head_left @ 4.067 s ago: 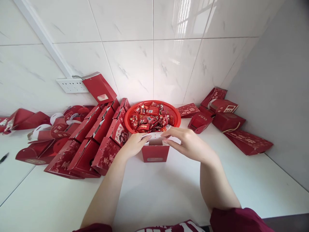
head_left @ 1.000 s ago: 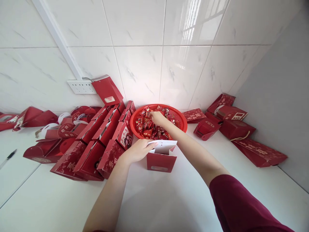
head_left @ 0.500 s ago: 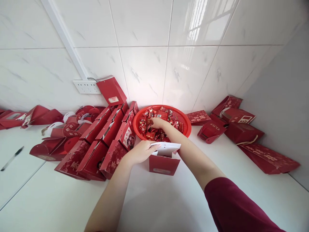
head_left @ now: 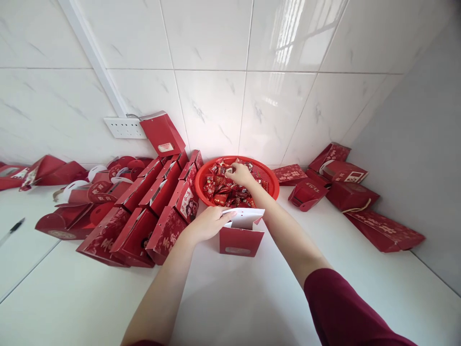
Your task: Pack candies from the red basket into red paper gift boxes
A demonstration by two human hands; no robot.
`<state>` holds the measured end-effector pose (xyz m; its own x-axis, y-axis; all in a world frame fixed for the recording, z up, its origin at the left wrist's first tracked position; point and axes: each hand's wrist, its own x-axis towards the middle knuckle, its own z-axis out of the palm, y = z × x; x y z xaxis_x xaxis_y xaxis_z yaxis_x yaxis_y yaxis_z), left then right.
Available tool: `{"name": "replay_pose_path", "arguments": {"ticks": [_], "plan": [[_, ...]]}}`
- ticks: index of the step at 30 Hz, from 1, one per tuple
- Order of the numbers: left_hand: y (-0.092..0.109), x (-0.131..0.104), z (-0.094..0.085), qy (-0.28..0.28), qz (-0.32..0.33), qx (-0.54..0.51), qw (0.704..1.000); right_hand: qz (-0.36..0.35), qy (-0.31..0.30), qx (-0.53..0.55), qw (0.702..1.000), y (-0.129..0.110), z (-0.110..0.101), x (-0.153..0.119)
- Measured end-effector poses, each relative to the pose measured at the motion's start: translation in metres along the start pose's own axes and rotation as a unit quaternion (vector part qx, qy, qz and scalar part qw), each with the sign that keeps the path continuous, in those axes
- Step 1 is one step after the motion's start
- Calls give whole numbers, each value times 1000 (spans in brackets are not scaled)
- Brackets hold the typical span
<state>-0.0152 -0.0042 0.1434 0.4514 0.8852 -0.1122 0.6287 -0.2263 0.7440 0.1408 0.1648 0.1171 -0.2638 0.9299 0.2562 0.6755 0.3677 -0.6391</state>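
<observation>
An open-topped red box (head_left: 241, 241) with a white inside stands upright on the white table. My left hand (head_left: 209, 223) pinches the box's raised flap at its left upper edge. Behind the box is a round red basket (head_left: 274, 185) with many red-wrapped sweets (head_left: 219, 188) in it. Over the sweets, my right hand (head_left: 239, 174) is closed, thumb and fingers together near a small wrapped piece; whatever lies between the fingertips is too small to make out.
Rows of red boxes (head_left: 156, 190) stand left of the basket, one box (head_left: 163, 134) leaning on top near a white socket strip (head_left: 124, 128). More red boxes (head_left: 353, 192) lie at the right by the wall. A pen (head_left: 14, 228) lies far left.
My right hand has lifted slightly and moved back over the basket, its fingers now showing above the sweets. My left hand still holds the box flap. The view has shifted a little.
</observation>
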Motion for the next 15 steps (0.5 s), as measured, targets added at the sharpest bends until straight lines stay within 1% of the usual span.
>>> {"name": "replay_pose_path", "arguments": {"ticks": [2, 4, 5, 6, 7, 8, 9, 11, 13, 15], "plan": [[2, -1, 0, 20, 4, 10, 1000, -9, 46, 51, 998, -5, -16, -17], [4, -2, 0, 37, 14, 7, 999, -19, 59, 152, 986, -11, -31, -40], [5, -2, -1, 47, 24, 0, 999, -21, 54, 250, 966, -15, -38, -54], [6, -3, -2, 62, 34, -12, 997, -22, 41, 340, 939, -19, -43, -68], [8, -3, -2, 81, 45, -29, 995, -24, 32, 404, 914, -23, -49, -82], [10, -4, -2, 104, 53, -50, 992, -27, 20, 444, 895, -27, -53, -95], [11, -4, -2, 130, 60, -75, 987, -32, 10, 465, 884, -32, -57, -107], [14, -4, -1, 177, 69, -126, 974, -42, -4, 484, 874, -39, -62, -126], [15, -3, 1, 207, 80, -174, 959, -44, -15, 495, 868, -42, -63, -137], [15, -2, 2, 223, 87, -206, 949, -40, -27, 502, 864, -42, -61, -142]]}}
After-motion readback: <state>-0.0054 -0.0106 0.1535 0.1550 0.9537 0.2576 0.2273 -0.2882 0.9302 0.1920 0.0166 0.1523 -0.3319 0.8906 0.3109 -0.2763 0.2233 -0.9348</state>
